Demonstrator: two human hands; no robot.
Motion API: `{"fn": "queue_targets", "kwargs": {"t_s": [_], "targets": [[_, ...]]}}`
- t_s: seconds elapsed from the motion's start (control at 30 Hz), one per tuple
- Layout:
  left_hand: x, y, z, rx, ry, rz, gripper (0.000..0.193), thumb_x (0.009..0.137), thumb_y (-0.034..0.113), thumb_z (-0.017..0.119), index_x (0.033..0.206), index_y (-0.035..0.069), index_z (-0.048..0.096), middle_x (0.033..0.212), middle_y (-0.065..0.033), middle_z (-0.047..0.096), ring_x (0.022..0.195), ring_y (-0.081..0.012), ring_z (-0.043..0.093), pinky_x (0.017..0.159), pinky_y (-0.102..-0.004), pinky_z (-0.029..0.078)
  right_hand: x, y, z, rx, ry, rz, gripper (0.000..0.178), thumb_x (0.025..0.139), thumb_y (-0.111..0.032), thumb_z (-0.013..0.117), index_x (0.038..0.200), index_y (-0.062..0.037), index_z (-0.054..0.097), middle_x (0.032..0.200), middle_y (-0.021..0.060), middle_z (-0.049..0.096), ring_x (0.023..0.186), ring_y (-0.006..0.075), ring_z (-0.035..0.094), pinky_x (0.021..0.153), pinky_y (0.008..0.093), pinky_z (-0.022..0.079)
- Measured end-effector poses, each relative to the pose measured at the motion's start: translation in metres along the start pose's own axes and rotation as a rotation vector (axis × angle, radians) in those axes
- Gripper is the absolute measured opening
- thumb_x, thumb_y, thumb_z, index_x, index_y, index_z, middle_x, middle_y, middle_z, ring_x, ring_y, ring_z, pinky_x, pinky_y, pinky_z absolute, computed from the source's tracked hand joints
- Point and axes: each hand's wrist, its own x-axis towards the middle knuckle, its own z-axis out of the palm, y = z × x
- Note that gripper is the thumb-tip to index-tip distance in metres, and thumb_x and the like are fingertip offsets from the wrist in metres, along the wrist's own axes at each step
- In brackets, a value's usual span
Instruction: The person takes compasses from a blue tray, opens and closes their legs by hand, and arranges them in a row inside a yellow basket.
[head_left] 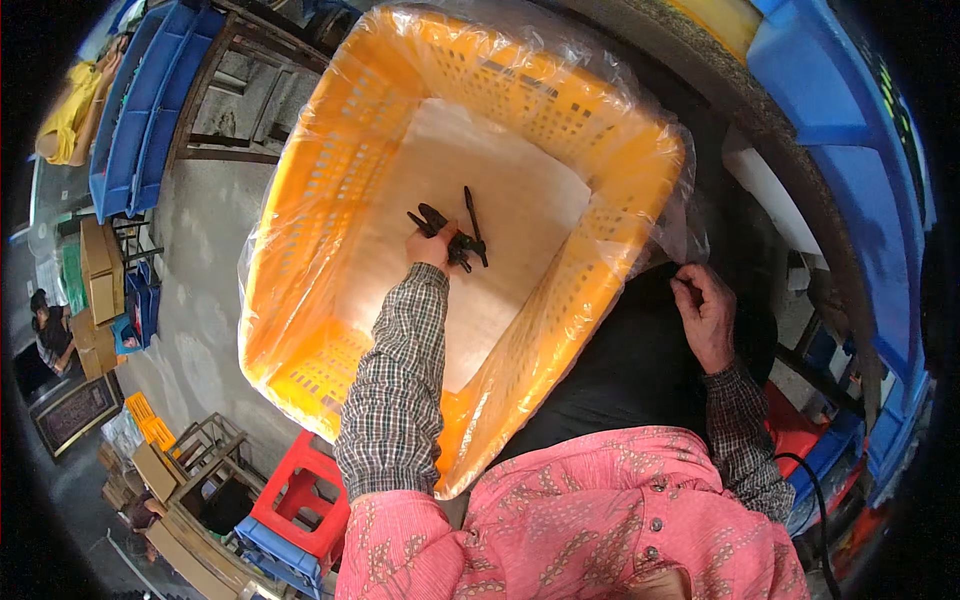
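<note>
A large orange plastic basket (pixel 300 235) lined with clear plastic film (pixel 690 205) sits in front of me, with a pale flat sheet (pixel 520 190) on its bottom. My left hand (pixel 430 249) reaches down inside it, fingers closed around several dark, slim, branched parts (pixel 434 219). One long thin piece (pixel 472 214) sticks up at the right of this bunch; whether it is gripped or lying loose I cannot tell. Outside the basket's right side, my right hand (pixel 708 318) hovers over my dark-clothed lap, thumb and fingers pressed together. Anything between those fingertips is too small to make out.
Blue bins (pixel 855 220) line the right side behind a dark curved edge. A red plastic stool (pixel 300 495) stands at lower left, close to wooden frames and cardboard boxes (pixel 97 270). Blue trays (pixel 150 110) and a person in yellow (pixel 68 120) are at far left.
</note>
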Motion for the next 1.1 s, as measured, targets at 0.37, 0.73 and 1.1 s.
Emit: {"fn": "queue_targets", "kwargs": {"t_s": [0.37, 0.73, 1.1], "targets": [[0.001, -0.011, -0.020, 0.142, 0.126, 0.028, 0.017, 0.073, 0.006, 0.067, 0.085, -0.005, 0.062, 0.067, -0.0145, 0.064, 0.052, -0.0230, 0.063, 0.040, -0.0355, 0.051, 0.001, 0.006, 0.002, 0.016, 0.016, 0.002, 0.009, 0.086, -0.007, 0.061, 0.092, -0.0033, 0.057, 0.078, 0.0059, 0.059, 0.063, 0.0148, 0.056, 0.056, 0.0284, 0.044], [-0.002, -0.023, -0.024, 0.431, 0.289, 0.057, 0.036, 0.069, 0.022, 0.077, 0.092, -0.001, 0.060, 0.073, -0.0151, 0.066, 0.055, -0.0208, 0.065, 0.051, -0.0333, 0.054, 0.001, 0.010, 0.000, 0.043, 0.012, 0.008, 0.009, 0.087, -0.007, 0.060, 0.094, -0.0031, 0.057, 0.082, 0.0067, 0.062, 0.067, 0.0152, 0.059, 0.059, 0.0283, 0.046], [-0.002, -0.010, -0.036, 0.210, 0.365, 0.116, 0.025, 0.076, 0.006, 0.071, 0.096, -0.004, 0.059, 0.075, -0.0100, 0.064, 0.056, -0.0169, 0.062, 0.040, -0.0289, 0.050, 0.002, 0.009, 0.002, 0.058, 0.004, -0.015, 0.010, 0.087, -0.008, 0.061, 0.095, -0.0036, 0.058, 0.081, 0.0062, 0.062, 0.069, 0.0149, 0.060, 0.060, 0.0282, 0.048]]}}
